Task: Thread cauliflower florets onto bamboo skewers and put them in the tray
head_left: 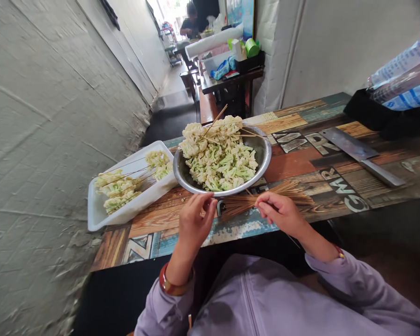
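My left hand is at the near rim of a metal bowl, its fingers curled toward the thumb. Whatever lies between those fingertips, if anything, is hidden. Cut cauliflower florets heap the bowl, and several threaded cauliflower skewers rest on top toward the back. In my right hand is a thin bamboo skewer; its ends show on either side of the closed fingers. A fanned bundle of bare bamboo skewers lies on the table beneath and behind that hand.
A white tray with more cauliflower skewers stands left, near the wall. On the patterned table, a cleaver lies right, with a black holder of packaged goods behind it. Another table and a seated person are farther back.
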